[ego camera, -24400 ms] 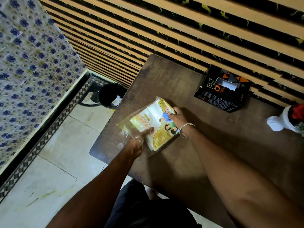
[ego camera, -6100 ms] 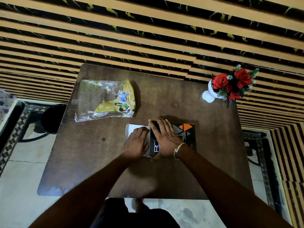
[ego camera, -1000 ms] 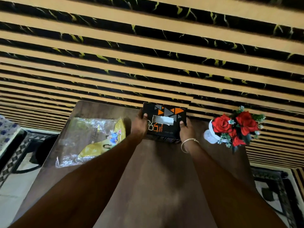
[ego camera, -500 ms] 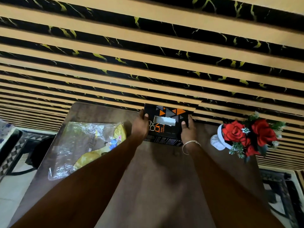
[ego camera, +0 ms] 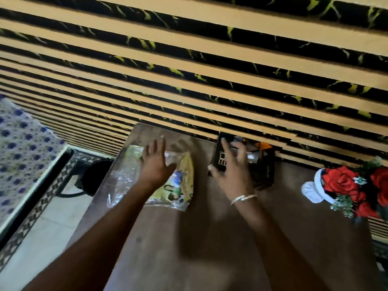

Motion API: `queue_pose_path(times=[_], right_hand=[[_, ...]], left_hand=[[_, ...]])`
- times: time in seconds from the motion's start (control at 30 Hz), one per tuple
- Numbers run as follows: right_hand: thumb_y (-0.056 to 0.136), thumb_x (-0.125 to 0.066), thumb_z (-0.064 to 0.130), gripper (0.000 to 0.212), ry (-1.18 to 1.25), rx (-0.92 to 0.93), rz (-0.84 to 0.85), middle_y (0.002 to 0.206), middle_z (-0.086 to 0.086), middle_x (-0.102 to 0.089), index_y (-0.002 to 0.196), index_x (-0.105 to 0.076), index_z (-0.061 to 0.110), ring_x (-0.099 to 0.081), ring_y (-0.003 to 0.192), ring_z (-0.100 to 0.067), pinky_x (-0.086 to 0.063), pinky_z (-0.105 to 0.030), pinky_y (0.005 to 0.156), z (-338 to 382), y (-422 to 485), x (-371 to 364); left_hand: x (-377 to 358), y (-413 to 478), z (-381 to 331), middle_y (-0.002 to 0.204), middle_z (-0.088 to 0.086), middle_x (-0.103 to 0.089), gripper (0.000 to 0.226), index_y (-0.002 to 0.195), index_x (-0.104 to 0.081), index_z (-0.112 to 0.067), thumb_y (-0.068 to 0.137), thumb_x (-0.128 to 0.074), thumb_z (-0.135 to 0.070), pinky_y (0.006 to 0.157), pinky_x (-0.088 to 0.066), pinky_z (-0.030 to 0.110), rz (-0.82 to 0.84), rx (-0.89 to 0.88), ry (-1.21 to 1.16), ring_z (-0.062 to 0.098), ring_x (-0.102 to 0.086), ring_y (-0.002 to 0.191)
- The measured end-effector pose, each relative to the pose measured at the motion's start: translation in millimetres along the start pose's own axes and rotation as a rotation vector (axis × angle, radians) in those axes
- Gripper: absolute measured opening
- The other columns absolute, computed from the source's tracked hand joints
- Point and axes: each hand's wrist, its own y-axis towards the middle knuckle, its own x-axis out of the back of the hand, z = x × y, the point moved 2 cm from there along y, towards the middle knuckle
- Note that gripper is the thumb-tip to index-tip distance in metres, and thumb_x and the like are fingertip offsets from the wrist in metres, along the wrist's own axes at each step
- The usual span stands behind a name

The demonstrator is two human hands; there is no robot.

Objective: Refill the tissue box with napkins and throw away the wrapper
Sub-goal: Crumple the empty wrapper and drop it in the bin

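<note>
Against the striped wall [ego camera: 189, 59], the wrapper [ego camera: 126, 181] lies on the counter [ego camera: 210, 238] beside the tissue box [ego camera: 262, 171] — thin, slippery film, surely near weightless — so my left hand [ego camera: 156, 164], fingers [ego camera: 154, 144] spread empty above it, should bunch its middle, while my right hand [ego camera: 233, 171] hangs loose over the box.

Dark brown wooden table [ego camera: 210, 238] against wall of tan slats and black yellow-veined strips [ego camera: 189, 59]. White vase [ego camera: 312, 191] lying tilted at table's right, holding red artificial roses [ego camera: 338, 181]. Blue-flowered white cloth [ego camera: 23, 154] far left. Pale floor tiles [ego camera: 48, 234] below.
</note>
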Motion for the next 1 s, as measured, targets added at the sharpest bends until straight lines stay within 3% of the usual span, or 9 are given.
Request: queue_pose_path(times=[0.07, 0.13, 0.2, 0.3, 0.43, 0.57, 0.73, 0.83, 1.0], right_hand=[[0.072, -0.079, 0.044, 0.105, -0.038, 0.055, 0.345, 0.148, -0.007, -0.016, 0.152, -0.014, 0.025, -0.039, 0.133, -0.029, -0.048, -0.035, 0.098, 33.4, -2.4, -31.3], [0.064, -0.085, 0.045, 0.129, -0.137, 0.020, 0.612, 0.157, -0.013, 0.000, 0.154, 0.006, 0.025, -0.019, 0.146, -0.036, -0.039, -0.043, 0.110, 50.8, -3.4, -66.7], [0.059, -0.089, 0.040, 0.144, -0.208, -0.048, 0.769, 0.159, -0.020, 0.019, 0.151, 0.022, 0.028, 0.000, 0.149, -0.042, -0.023, -0.053, 0.118, 57.9, -2.2, -92.8], [0.060, -0.091, 0.025, 0.148, -0.193, -0.160, 0.874, 0.154, -0.024, 0.031, 0.148, 0.028, 0.025, 0.003, 0.149, -0.042, -0.017, -0.046, 0.120, 54.7, -0.5, -117.0], [0.056, -0.092, 0.020, 0.148, -0.153, -0.202, 0.822, 0.155, -0.021, 0.031, 0.151, 0.021, 0.028, -0.006, 0.149, -0.042, -0.026, -0.048, 0.119, 46.4, 0.4, -136.7], [0.063, -0.087, 0.014, 0.120, -0.123, -0.176, 0.775, 0.155, -0.018, 0.016, 0.152, -0.008, 0.035, -0.031, 0.142, -0.040, -0.034, -0.040, 0.116, 45.7, -6.9, -149.4], [0.082, -0.066, 0.011, 0.082, -0.074, -0.184, 0.754, 0.158, -0.023, 0.002, 0.150, -0.024, 0.029, -0.025, 0.145, -0.038, -0.031, -0.036, 0.116, 62.9, -17.5, -151.0], [0.087, -0.058, 0.012, 0.076, -0.013, -0.176, 0.753, 0.156, -0.021, -0.019, 0.152, -0.021, 0.022, -0.023, 0.146, -0.035, -0.023, -0.033, 0.118, 75.3, -31.6, -140.0], [0.087, -0.060, 0.003, 0.072, 0.112, -0.173, 0.718, 0.151, -0.014, -0.036, 0.151, -0.027, 0.016, -0.035, 0.139, -0.027, -0.024, -0.022, 0.111, 101.1, -61.8, -101.0]], left_hand=[[17.7, -11.3, 45.6, 0.167, 0.009, 0.008, 0.122, 0.158, 0.005, -0.031, 0.073, -0.080, -0.049, 0.117, -0.013, 0.063, 0.119, 0.170, 0.174, 0.041, 0.002, 0.151], [23.1, -18.5, 82.5, 0.165, 0.012, 0.010, 0.140, 0.157, 0.010, -0.031, 0.059, -0.088, -0.052, 0.114, -0.019, 0.065, 0.210, 0.239, 0.290, 0.046, -0.002, 0.148], [17.8, -17.1, 107.9, 0.164, 0.018, 0.008, 0.152, 0.155, 0.017, -0.031, 0.051, -0.091, -0.052, 0.117, -0.019, 0.063, 0.272, 0.230, 0.323, 0.047, -0.002, 0.149], [6.2, -12.8, 117.4, 0.164, 0.022, 0.002, 0.154, 0.153, 0.022, -0.034, 0.051, -0.092, -0.048, 0.119, -0.018, 0.061, 0.328, 0.205, 0.293, 0.046, -0.003, 0.150], [6.0, -5.0, 91.6, 0.162, 0.023, -0.003, 0.125, 0.158, 0.008, -0.031, 0.074, -0.084, -0.030, 0.118, -0.019, 0.060, 0.337, 0.212, 0.231, 0.051, -0.011, 0.146], [-5.9, -3.0, 71.7, 0.155, 0.018, -0.018, 0.077, 0.158, -0.015, -0.022, 0.095, -0.059, -0.024, 0.118, -0.027, 0.053, 0.293, 0.148, 0.201, 0.041, -0.020, 0.143], [-30.8, -15.3, 56.5, 0.140, 0.020, -0.043, 0.051, 0.143, -0.046, -0.016, 0.092, -0.052, -0.011, 0.111, -0.038, 0.047, 0.226, 0.109, 0.031, 0.036, -0.045, 0.129], [-40.6, -30.2, 59.3, 0.124, 0.019, -0.061, 0.036, 0.121, -0.065, -0.009, 0.086, -0.059, -0.012, 0.099, -0.049, 0.038, 0.193, 0.086, -0.121, 0.037, -0.062, 0.112], [-19.8, -70.9, 54.6, 0.122, 0.015, -0.065, 0.033, 0.117, -0.069, -0.005, 0.086, -0.062, -0.009, 0.086, -0.045, 0.022, 0.107, 0.085, -0.212, 0.032, -0.064, 0.110]])
